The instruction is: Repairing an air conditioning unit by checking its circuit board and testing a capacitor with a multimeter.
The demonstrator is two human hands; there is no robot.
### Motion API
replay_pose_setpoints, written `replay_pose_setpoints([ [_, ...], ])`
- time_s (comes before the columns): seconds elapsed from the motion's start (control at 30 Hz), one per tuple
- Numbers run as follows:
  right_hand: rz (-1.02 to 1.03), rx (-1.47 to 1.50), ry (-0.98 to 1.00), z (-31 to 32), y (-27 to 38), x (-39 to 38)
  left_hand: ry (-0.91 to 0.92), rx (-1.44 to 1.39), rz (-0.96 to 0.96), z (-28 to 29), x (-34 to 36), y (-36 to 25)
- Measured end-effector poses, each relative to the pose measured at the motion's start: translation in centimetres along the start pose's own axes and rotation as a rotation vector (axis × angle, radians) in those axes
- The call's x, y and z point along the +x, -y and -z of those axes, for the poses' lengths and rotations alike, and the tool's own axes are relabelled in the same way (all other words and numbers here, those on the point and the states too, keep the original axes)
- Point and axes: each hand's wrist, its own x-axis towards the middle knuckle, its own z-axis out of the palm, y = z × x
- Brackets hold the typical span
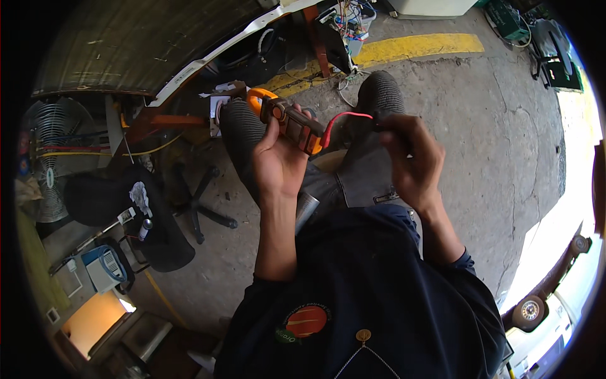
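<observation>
An orange and dark clamp meter lies across the palm of my left hand, its orange jaw pointing up and left. My left fingers and thumb wrap round its body. From the meter's lower right end a red test lead arcs over to my right hand. There the right thumb and fingers pinch the lead's dark end; its tip is hard to make out. Below the left hand, a silver cylinder rests against my lap, partly hidden by my forearm.
A dark chair at the left bears a can and crumpled paper. Beyond it stands a wire fan. A large panel fills the upper left. Tangled wires sit near a yellow floor line.
</observation>
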Motion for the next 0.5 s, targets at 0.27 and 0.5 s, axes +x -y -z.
replay_pose_setpoints([
  [0.27,0.169,0.147,0.323,-4.9,-0.4,-4.5,-0.178,-0.426,0.336,3.0,3.6,1.6],
  [0.5,-0.271,0.486,0.274,-5.6,-0.4,-5.9,-0.161,-0.501,0.358,0.8,2.7,2.9],
])
